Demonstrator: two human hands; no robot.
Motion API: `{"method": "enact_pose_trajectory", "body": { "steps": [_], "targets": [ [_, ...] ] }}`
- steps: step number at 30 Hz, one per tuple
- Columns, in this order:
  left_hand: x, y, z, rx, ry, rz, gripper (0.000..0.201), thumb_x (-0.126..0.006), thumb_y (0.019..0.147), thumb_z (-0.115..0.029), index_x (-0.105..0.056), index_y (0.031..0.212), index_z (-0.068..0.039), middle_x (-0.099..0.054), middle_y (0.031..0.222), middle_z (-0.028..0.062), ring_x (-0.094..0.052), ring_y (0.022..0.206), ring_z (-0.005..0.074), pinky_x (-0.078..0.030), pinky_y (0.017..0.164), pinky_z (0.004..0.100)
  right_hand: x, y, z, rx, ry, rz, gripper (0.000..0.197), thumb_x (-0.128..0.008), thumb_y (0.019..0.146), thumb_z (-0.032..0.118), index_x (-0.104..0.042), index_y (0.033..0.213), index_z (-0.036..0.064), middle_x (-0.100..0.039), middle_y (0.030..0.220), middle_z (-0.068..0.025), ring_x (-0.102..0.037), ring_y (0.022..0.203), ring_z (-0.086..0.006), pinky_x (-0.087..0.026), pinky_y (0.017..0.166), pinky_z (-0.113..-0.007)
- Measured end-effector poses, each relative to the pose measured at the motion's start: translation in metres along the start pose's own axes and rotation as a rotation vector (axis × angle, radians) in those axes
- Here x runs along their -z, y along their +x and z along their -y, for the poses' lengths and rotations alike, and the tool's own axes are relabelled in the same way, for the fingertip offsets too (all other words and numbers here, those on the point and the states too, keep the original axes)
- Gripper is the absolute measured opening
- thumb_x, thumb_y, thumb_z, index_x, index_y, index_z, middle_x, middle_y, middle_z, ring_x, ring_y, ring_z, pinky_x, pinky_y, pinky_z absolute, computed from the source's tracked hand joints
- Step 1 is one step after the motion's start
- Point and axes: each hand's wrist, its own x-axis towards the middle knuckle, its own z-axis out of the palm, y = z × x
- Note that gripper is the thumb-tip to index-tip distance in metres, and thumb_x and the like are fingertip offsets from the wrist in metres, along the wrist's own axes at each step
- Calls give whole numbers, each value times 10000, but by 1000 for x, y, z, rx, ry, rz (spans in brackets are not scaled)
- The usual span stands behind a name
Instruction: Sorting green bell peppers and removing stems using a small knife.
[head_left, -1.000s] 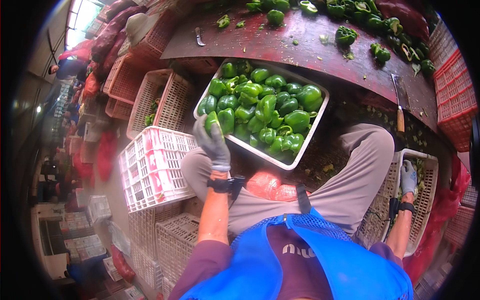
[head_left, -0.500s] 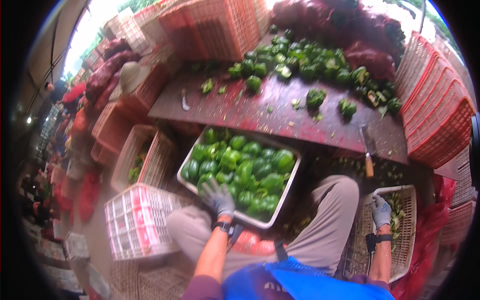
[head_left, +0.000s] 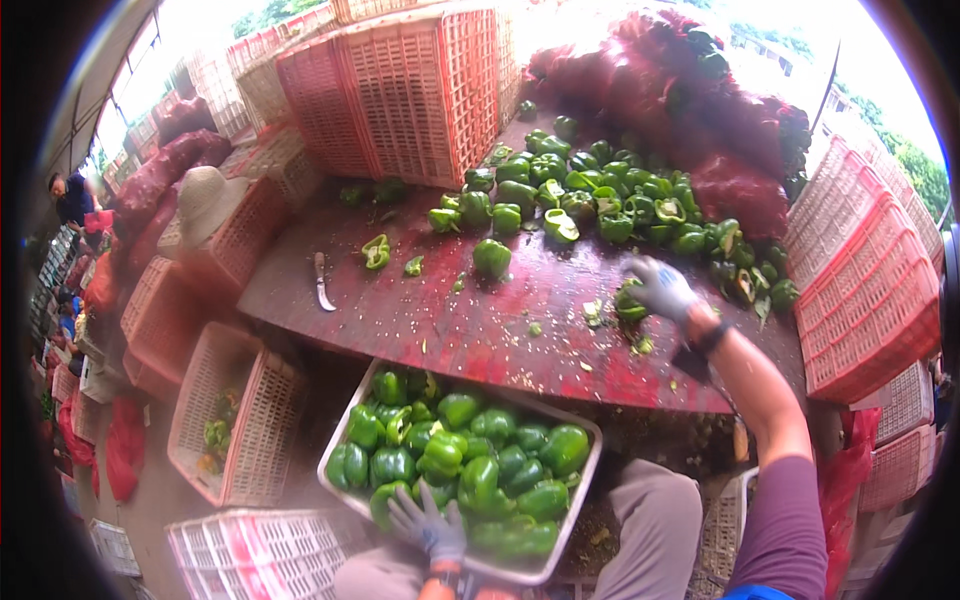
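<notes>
Fingers, right hand: curled over green pepper on red-stained table; gripped or not, cannot tell.
Fingers, left hand: spread wide, palm down, nothing gripped, over near-left peppers in white tray.
Hooked knife: on table, left side.
Pepper pile: just beyond right hand.
Pink crates: stacked, table's right end.

From head height, the wide fisheye camera is facing forward and down, bending straight edges toward its rim. It is viewing the left hand up close, the right hand farther off, and far crates beyond the table.
</notes>
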Motion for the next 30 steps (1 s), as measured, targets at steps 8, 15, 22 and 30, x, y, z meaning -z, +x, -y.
{"method": "enact_pose_trajectory", "body": {
  "steps": [8,15,22,30],
  "targets": [
    [52,-20,32,26,100,153,789,-580,949,-557,-391,1638,-223,-265,1677,274,-192,1532,554,-151,1240,682,-81,305,29,-189,-146,87,501,-616,933,288,-602,1421,175,-581,1427,-217,-571,1317,-419,-473,1099,-519],
    [91,11,15,37,-5,168,756,-572,973,-541,-403,1631,-209,-206,1705,275,-156,1558,531,-139,1240,689,-116,356,9,-219,-239,105,707,-715,848,326,-492,1520,339,-385,1562,-175,-502,1371,-406,-452,1084,-596],
    [49,325,-127,-196,-157,84,672,-644,952,-388,-467,1551,-140,-277,1674,240,-230,1531,509,-200,1227,659,-113,343,-25,-89,-182,107,605,-738,813,278,-592,1399,300,-447,1496,-205,-597,1217,-419,-528,952,-569],
    [-38,467,-186,-198,35,-5,737,-652,946,-505,-449,1552,-138,-325,1642,274,-282,1513,508,-223,1232,642,-52,202,-71,35,-307,432,561,-707,799,174,-632,1351,246,-468,1460,-247,-637,1102,-404,-547,836,-529]
  ]
}}
